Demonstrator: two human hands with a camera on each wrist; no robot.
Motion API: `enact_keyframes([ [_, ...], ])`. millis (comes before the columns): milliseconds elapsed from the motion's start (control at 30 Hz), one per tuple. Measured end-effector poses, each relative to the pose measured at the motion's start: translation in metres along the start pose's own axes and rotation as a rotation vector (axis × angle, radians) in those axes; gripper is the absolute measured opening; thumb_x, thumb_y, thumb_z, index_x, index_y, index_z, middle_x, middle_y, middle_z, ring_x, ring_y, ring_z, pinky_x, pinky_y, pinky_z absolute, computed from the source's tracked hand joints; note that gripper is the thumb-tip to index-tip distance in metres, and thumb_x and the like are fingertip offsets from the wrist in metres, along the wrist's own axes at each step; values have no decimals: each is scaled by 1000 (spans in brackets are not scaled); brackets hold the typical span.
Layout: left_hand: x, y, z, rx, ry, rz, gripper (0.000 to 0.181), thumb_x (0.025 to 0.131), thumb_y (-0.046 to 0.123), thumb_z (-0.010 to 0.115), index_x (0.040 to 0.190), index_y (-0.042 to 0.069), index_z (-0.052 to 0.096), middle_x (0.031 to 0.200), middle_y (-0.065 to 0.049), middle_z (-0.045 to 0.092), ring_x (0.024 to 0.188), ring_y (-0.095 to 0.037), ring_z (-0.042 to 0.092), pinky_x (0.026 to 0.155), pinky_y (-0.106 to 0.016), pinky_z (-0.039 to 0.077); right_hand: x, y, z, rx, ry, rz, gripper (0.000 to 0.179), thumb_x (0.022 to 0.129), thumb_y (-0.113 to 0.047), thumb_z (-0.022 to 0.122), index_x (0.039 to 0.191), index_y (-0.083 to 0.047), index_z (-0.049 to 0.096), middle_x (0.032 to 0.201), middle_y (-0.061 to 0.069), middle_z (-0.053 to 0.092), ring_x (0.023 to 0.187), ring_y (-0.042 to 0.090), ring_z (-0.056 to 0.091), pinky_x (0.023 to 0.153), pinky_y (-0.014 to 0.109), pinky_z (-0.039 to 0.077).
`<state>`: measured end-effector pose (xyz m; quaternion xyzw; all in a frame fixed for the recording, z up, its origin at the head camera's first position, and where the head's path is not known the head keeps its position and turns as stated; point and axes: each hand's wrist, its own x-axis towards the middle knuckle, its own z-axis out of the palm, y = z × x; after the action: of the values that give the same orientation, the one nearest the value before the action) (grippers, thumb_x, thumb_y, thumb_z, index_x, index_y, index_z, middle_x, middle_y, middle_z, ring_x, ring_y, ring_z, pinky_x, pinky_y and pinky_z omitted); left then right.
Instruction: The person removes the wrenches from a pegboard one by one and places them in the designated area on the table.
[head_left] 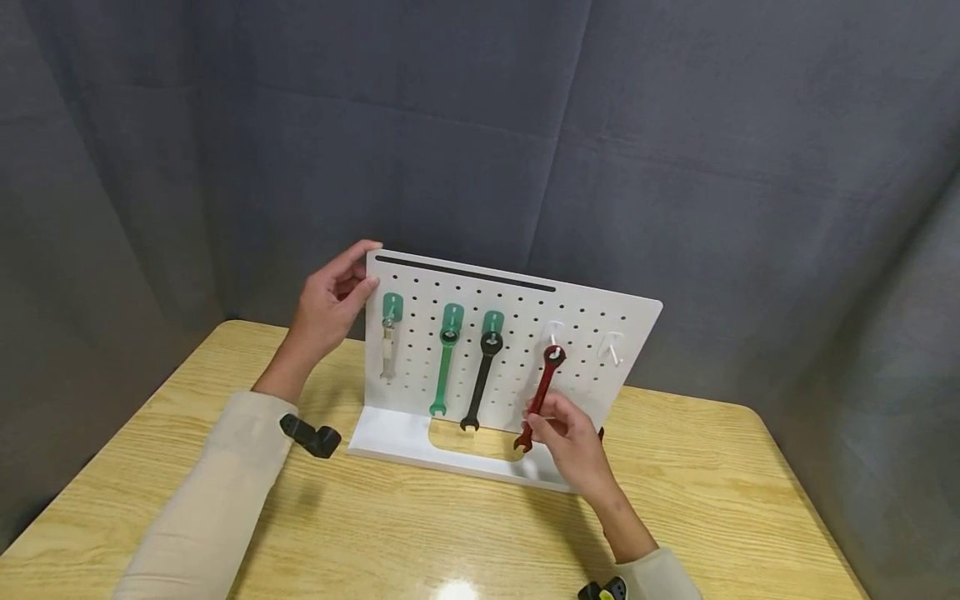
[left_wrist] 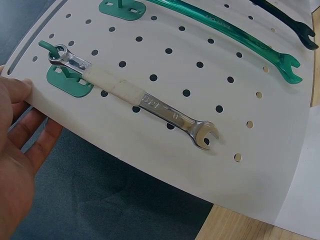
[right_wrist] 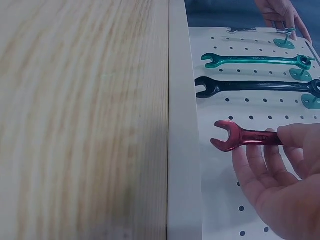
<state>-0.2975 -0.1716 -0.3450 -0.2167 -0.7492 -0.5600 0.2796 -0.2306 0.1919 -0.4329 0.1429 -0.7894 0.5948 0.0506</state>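
My right hand (head_left: 573, 442) pinches a red wrench (head_left: 542, 392) by its lower handle, between thumb and fingers. The wrench's ring end is at a white hook (head_left: 555, 333) on the white pegboard (head_left: 517, 292). With thumb and fingers, my left hand (head_left: 330, 300) grips the board's upper left edge. Close to that hand, a silver wrench (left_wrist: 125, 92) with a pale wrap round its handle hangs from a green hook (left_wrist: 70, 82). Farther right hang a green wrench (head_left: 444, 375) and a black wrench (head_left: 481, 383), each by its ring end.
Another white hook (head_left: 612, 345) at the board's right carries nothing. Behind my right hand, a small dark red tip (head_left: 601, 433) shows by the board's edge. The board's white base (head_left: 397, 433) stands on a wooden table (head_left: 360, 533), with a grey curtain (head_left: 420, 125) behind.
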Motion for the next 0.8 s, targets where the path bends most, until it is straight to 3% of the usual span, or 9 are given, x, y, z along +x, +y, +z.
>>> enact_keyframes([
  [467, -1, 0, 2, 15, 14, -34, 48, 102, 4, 64, 148, 16, 57, 103, -15, 66, 92, -23, 62, 82, -20, 49, -16, -10, -3, 57, -61, -4, 33, 100, 3, 63, 132, 5, 52, 112, 34, 63, 93, 30, 69, 75, 41, 60],
  [633, -1, -1, 2, 7, 15, -29, 47, 102, 4, 64, 147, 16, 57, 103, -15, 66, 91, -24, 61, 82, -20, 49, -21, -15, -5, 112, -99, -34, 34, 101, 2, 62, 132, 8, 50, 112, 35, 62, 91, 34, 69, 72, 44, 60],
  [800, -1, 0, 2, 12, 10, -28, 47, 103, 4, 63, 147, 16, 57, 103, -15, 65, 91, -24, 61, 81, -20, 49, -26, -18, -9, 173, -127, -16, 34, 100, 1, 63, 131, 6, 49, 111, 25, 65, 91, 37, 70, 71, 45, 60],
])
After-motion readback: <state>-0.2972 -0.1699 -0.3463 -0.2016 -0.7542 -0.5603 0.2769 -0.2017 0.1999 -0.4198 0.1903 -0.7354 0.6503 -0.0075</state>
